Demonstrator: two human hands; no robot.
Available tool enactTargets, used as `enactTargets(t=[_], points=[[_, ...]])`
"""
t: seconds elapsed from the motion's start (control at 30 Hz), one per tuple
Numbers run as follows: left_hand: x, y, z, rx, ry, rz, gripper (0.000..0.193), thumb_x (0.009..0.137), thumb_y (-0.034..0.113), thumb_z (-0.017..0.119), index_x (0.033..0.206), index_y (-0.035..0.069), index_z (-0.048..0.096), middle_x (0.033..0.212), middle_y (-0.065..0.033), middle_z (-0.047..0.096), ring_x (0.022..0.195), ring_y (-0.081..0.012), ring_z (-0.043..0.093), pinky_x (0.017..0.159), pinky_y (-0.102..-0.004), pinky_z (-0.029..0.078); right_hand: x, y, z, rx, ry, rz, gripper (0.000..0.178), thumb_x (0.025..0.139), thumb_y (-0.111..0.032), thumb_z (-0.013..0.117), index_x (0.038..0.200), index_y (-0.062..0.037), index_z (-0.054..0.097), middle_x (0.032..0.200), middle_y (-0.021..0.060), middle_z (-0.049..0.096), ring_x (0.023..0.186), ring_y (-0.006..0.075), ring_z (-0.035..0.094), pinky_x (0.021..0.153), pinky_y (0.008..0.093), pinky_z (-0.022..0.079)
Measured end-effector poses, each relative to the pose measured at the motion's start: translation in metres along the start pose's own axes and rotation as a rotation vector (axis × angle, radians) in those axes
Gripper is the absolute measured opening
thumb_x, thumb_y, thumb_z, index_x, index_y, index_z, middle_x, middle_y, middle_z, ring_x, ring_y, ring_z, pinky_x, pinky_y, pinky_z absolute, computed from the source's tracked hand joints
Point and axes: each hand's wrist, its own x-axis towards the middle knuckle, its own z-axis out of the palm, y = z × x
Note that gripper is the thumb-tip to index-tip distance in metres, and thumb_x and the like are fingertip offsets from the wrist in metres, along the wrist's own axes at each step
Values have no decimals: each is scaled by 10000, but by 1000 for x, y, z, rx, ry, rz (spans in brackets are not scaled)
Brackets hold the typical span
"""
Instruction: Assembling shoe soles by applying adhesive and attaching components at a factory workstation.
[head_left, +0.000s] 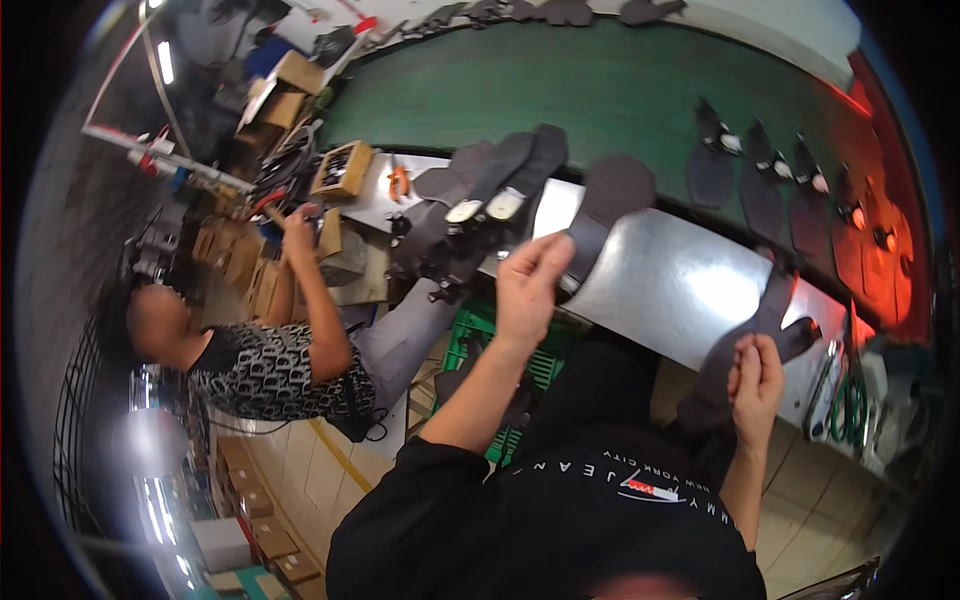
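Both hands [527, 285] [757, 385] on dark soles [615, 190]

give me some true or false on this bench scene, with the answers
1. The left hand pinches a dark sole. True.
2. The right hand grips the orange-handled tool. False: the right hand is at a dark piece; the orange-handled tool lies near the wooden box.
3. The wide belt is green. True.
4. The green crate stands on the metal tabletop. False: the green crate sits lower than the metal tabletop.
5. A co-worker is on the person's left. True.
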Motion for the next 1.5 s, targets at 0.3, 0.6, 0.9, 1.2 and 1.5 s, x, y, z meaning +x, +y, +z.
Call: enactTargets(t=[0.3, 0.6, 0.9, 1.2, 1.5], points=[[110, 11, -171, 869, 426, 289, 368, 926, 274, 574, 1150, -13, 628, 978, -66, 661, 875, -110, 558, 826, -280, 444, 9, -17, 10, 569, -238, 313, 170, 981, -197, 449, 905, -53, 495, 792, 35, 480, 463, 62, 410, 359, 186, 293], [98, 0, -166, 854, 521, 462, 234, 917, 161, 582, 1046, -17, 663, 957, -58, 656, 826, -106, 592, 747, -259, 484, 11, -7, -1, 866, -339, 451, 190, 979, -238, 478, 928, -58, 513, 822, 36, 462, 487, 41, 409, 380, 169, 315], [-30, 3, 49, 494, -389, 253, 117, 790, 14, 672, 904, -5, 692, 877, -90, 662, 753, -144, 615, 675, -245, 484, 9, 17, 4, 1144, -528, 572, 184, 980, -211, 463, 906, -48, 506, 805, 41, 445, 479, 42, 392, 348, 164, 324], [-59, -27, 84, 226, -698, -198, 174, 847, 68, 653, 1010, 25, 695, 871, -50, 641, 747, -85, 585, 653, -206, 453, -1, 21, 2, 1142, -574, 671, 211, 972, -234, 488, 872, -52, 524, 738, 25, 458, 429, 39, 360, 315, 162, 289], [-56, -30, 80, 12, -684, -618, 186, 843, 47, 659, 1009, -35, 674, 867, -61, 668, 789, -98, 622, 675, -191, 461, -5, 32, 7, 1074, -560, 723, 247, 973, -264, 489, 833, -66, 537, 684, 20, 463, 408, 36, 363, 300, 164, 278]])
